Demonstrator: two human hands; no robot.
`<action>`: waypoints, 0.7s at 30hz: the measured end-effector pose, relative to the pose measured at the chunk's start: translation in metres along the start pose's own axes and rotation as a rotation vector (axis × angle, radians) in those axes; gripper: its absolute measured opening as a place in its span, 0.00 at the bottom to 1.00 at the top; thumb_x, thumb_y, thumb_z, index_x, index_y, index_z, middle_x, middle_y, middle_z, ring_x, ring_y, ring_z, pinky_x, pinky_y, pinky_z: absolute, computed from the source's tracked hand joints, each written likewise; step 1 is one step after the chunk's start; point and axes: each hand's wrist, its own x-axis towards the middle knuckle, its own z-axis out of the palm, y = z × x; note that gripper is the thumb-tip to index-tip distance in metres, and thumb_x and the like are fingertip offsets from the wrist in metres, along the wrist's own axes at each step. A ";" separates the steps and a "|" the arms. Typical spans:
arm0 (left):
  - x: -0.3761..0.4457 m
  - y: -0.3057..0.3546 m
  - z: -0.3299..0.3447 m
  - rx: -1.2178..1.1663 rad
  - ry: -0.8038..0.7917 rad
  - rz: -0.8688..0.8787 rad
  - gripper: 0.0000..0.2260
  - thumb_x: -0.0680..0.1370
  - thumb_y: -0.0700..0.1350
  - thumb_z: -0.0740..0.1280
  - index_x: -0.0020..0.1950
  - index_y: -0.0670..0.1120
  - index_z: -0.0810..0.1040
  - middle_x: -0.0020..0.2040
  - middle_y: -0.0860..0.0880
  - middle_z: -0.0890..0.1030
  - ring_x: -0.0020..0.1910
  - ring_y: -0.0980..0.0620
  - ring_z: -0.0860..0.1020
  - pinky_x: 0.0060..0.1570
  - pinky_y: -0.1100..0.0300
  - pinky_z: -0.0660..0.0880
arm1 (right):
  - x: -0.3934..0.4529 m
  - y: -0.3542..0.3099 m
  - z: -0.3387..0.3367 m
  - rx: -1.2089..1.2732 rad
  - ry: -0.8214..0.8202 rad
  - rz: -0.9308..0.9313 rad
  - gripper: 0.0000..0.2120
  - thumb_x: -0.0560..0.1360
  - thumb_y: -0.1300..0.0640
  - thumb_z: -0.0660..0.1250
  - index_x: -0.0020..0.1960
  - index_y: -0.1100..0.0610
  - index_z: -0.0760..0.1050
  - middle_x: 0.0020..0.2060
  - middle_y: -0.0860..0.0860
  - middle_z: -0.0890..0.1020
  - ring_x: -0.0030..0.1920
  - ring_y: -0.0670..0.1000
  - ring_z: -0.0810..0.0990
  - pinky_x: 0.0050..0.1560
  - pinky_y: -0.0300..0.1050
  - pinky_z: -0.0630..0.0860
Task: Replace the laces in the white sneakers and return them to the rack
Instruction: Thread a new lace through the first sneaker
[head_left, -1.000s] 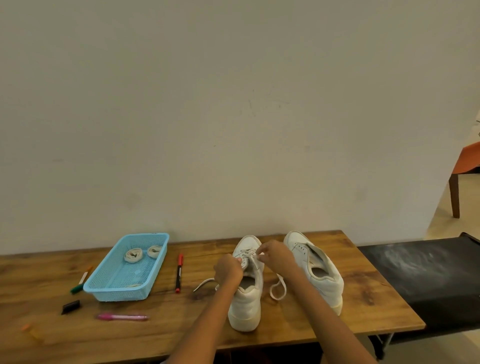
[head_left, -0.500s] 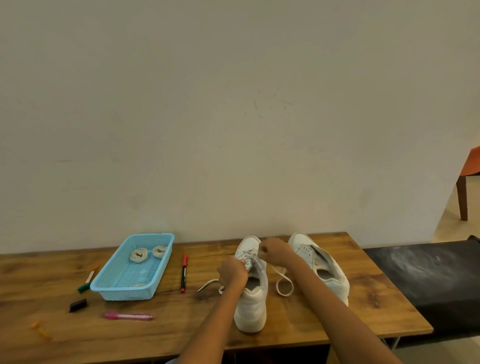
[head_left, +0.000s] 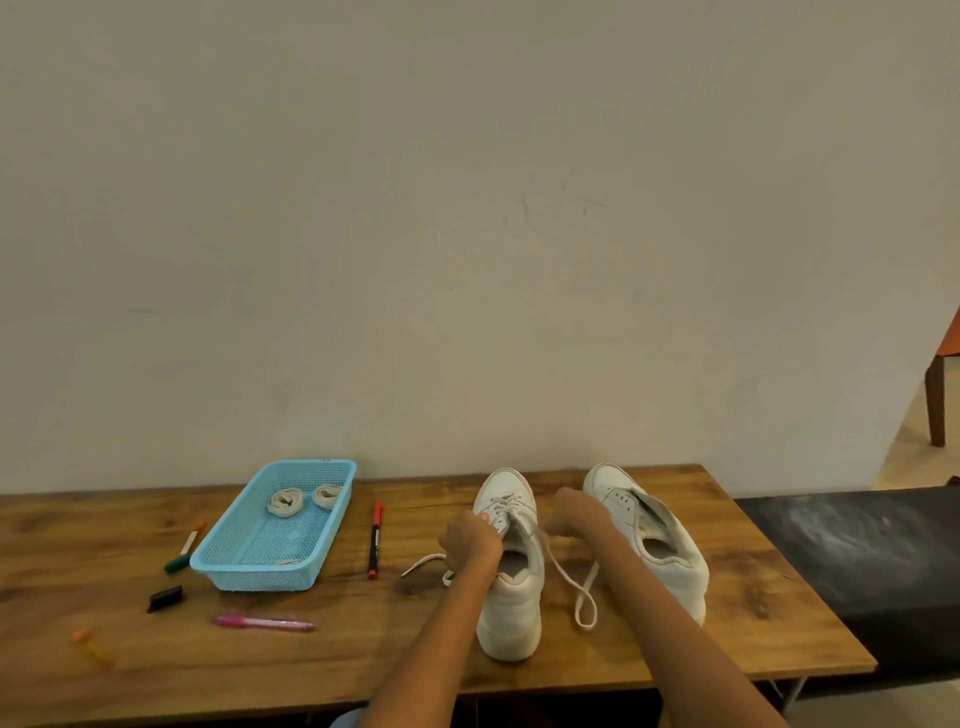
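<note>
Nearest the camera, two bare forearms reach forward over the wooden table (head_left: 623, 670), and between them sits the heel of the laced sneaker (head_left: 511, 608), its long axis running straight away toward the wall, toe at the far end. Both hands are up at its eyelets: the left hand (head_left: 470, 538) on the shoe's left flank, fingers curled and pinching the lace at the tongue, and the right hand (head_left: 574, 514) just off the right side, fingers closed on the other strand of the lace (head_left: 584, 597). That strand runs down from the right hand and loops loose on the table beside the shoe; the other loose end trails out on the left by the left wrist. So the working line is crosswise, one hand per side, and either one looks placed to pull outward across the shoe's axis; the right hand sits a touch farther along it. Just right, the second sneaker (head_left: 654, 545) lies angled with no lace that I can see. Farther left, a red marker (head_left: 375, 540), then the blue basket (head_left: 236, 571) holding two coiled laces (head_left: 304, 501). No rack is in view.
</note>
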 end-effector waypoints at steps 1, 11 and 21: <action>-0.001 0.000 0.001 -0.007 0.005 -0.005 0.16 0.82 0.48 0.57 0.63 0.40 0.74 0.62 0.42 0.76 0.63 0.44 0.72 0.56 0.53 0.73 | 0.000 -0.001 0.000 -0.050 0.071 -0.039 0.12 0.75 0.61 0.60 0.33 0.57 0.68 0.29 0.49 0.71 0.31 0.48 0.70 0.41 0.41 0.70; 0.000 -0.003 0.005 -0.005 0.033 0.069 0.16 0.80 0.52 0.61 0.59 0.43 0.77 0.58 0.44 0.79 0.58 0.45 0.75 0.53 0.51 0.76 | -0.015 -0.021 0.014 -0.012 0.302 -0.204 0.15 0.78 0.64 0.59 0.64 0.65 0.66 0.62 0.58 0.75 0.60 0.56 0.75 0.53 0.41 0.71; 0.007 -0.006 0.007 -0.172 0.060 0.006 0.17 0.81 0.49 0.58 0.58 0.39 0.78 0.58 0.41 0.80 0.57 0.42 0.78 0.53 0.54 0.76 | -0.023 -0.042 0.050 0.012 0.659 -0.166 0.06 0.75 0.60 0.66 0.51 0.60 0.76 0.47 0.55 0.82 0.43 0.50 0.76 0.39 0.40 0.62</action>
